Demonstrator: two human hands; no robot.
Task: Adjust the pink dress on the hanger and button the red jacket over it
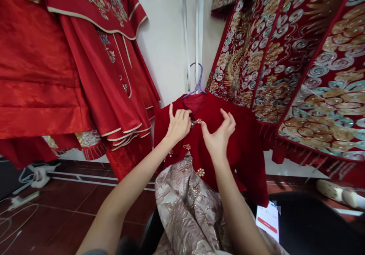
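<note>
A dark red velvet jacket hangs from a purple hanger in front of me. Down its front are flower-shaped beaded buttons. My left hand is closed on the jacket's front edge beside the top flower button, its fingertips bent inward and partly hidden. My right hand has its thumb tip by that same button, with the other fingers raised and apart from the thumb. Below the jacket, a pale shiny patterned skirt falls in folds.
Red garments hang at left, and heavily embroidered red ones at right. A lit phone lies by a black surface. White cables trail on the tiled floor at left; pale shoes stand at right.
</note>
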